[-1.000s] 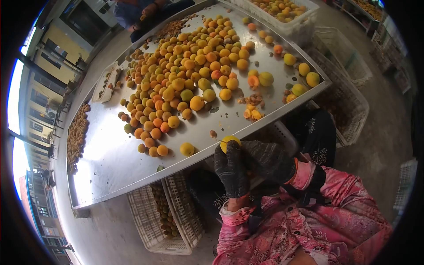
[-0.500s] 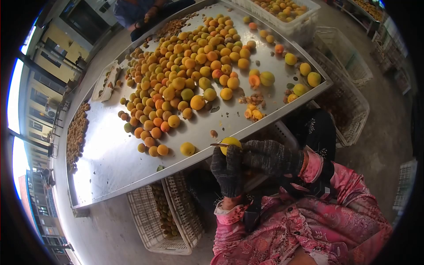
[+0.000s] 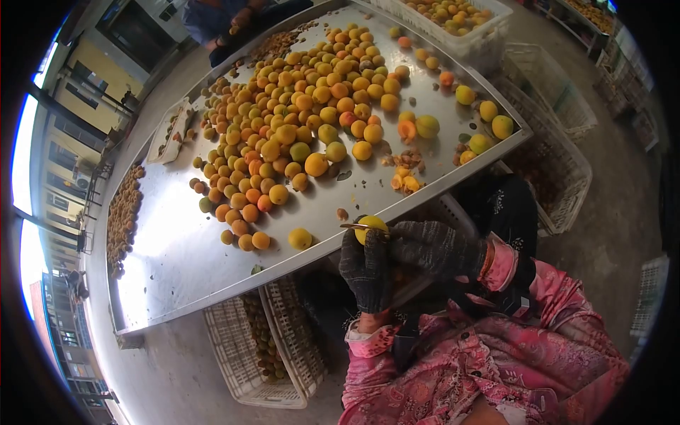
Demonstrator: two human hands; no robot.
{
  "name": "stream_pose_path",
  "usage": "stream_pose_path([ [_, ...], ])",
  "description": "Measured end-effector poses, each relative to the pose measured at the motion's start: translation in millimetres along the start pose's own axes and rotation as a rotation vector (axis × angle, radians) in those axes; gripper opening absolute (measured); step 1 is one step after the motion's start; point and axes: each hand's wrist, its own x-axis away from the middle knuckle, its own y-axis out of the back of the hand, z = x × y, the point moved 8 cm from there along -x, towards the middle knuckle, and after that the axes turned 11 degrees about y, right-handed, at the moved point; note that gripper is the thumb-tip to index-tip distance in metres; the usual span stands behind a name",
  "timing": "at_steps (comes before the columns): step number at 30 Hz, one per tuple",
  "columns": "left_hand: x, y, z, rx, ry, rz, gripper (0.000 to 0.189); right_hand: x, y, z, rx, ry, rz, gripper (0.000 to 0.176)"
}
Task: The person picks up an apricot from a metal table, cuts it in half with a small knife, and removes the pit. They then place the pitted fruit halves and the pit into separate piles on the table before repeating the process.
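My left hand, in a dark grey knitted glove, grips a yellow apricot from below, just off the near edge of the metal table. My right hand, gloved alike, is closed at the fruit's right side on a small knife. Its thin blade lies across the apricot and pokes out on the left; the handle is hidden by the fingers. Past the table edge lie a brown apricot stone and some torn yellow apricot flesh.
A large heap of apricots covers the middle of the metal table. Apricot stones line its left edge. White crates stand below, and a crate of apricots sits at the far corner. Another person's hands are across the table.
The blade has turned slightly across the apricot, and more of the fruit's top shows. Both hands have shifted only a little. The heap looks the same.
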Motion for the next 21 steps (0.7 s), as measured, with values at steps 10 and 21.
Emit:
stream_pose_path([
  [10, -16, 14, 32, 0.214, 0.214, 0.085, 0.036, -1, 19, -20, -0.288, -0.575, -0.028, 0.035],
  [21, 5, -8, 29, 0.260, 0.511, 0.279, 0.035, -17, 9, -39, -0.555, -0.468, 0.018, 0.050],
])
